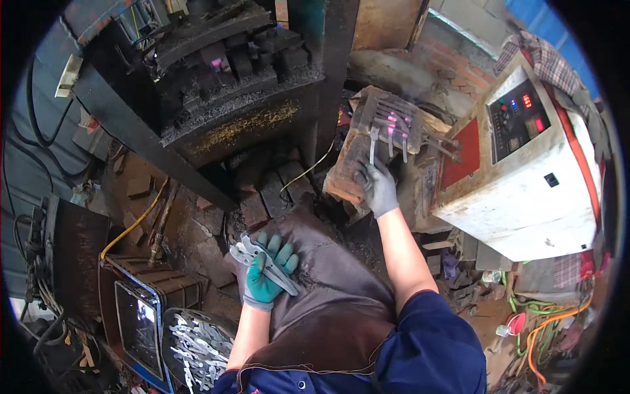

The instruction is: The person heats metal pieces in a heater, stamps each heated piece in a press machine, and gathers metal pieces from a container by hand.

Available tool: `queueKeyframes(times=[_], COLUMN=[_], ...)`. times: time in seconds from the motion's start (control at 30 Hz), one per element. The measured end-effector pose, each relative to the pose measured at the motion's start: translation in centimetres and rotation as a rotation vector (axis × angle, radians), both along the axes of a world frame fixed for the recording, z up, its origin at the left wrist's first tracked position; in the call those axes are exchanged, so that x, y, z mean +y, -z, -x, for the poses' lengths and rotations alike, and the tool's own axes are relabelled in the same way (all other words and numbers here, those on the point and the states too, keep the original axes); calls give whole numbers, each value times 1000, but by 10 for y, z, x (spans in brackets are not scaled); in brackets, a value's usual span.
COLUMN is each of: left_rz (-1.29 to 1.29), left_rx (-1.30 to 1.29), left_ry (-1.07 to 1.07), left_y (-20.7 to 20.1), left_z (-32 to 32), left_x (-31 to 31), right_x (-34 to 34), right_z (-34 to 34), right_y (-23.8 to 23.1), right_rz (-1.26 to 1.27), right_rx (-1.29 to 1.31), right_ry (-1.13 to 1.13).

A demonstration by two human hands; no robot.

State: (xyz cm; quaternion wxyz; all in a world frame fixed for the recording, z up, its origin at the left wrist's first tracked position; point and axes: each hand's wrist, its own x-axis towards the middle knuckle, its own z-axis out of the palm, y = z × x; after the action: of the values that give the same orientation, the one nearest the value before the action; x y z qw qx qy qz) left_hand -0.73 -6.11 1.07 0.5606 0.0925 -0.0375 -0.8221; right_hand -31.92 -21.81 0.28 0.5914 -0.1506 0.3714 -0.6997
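My left hand point(264, 281), in a green and grey glove, is closed around a bundle of several flat grey metal blanks point(247, 252) with shaped ends, held above my brown apron point(328, 262). My right hand point(380, 190), in a grey glove, pinches the lower end of one slim metal blank point(373, 146). That blank stands up from my fingers, its forked, wrench-like end pointing away from me. Just right of it, glowing pink-hot blanks point(392, 128) lie side by side on the brick hearth point(346, 171). The exact kind of blank is unclear.
A heavy, soot-covered press point(249, 128) stands at the far left, with a pink glow among its dies. On the right is a white control cabinet point(505, 220) with a lit panel. A container of metal blanks point(197, 345) sits lower left, beside a blue-edged frame point(161, 322). Hoses point(535, 341) lie lower right.
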Motion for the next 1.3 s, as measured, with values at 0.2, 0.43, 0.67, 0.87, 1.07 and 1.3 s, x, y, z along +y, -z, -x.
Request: queueKeyframes(times=[0.2,0.43,0.67,0.87,1.07,1.3], left_rz=[-6,-74,-7,61,81,-2], left_rx=[1,-41,95,241,35,-45], left_ry=[-17,55,-24,107,31,-32], left_y=[-3,-1,1,32,6,-12], left_z=[-3,-2,-12,-1,-9,-19], left_x=[0,-4,4,1,11,11], right_x=[-26,-70,-207,-8,87,31], right_z=[0,-113,-228,-235,-291,-101], right_y=[-1,-112,-129,-141,-206,-52], right_rz=[-89,71,337,390,739,-52], right_rx=[-26,421,-231,511,540,96], right_ry=[-10,-396,-939,-729,-646,-311])
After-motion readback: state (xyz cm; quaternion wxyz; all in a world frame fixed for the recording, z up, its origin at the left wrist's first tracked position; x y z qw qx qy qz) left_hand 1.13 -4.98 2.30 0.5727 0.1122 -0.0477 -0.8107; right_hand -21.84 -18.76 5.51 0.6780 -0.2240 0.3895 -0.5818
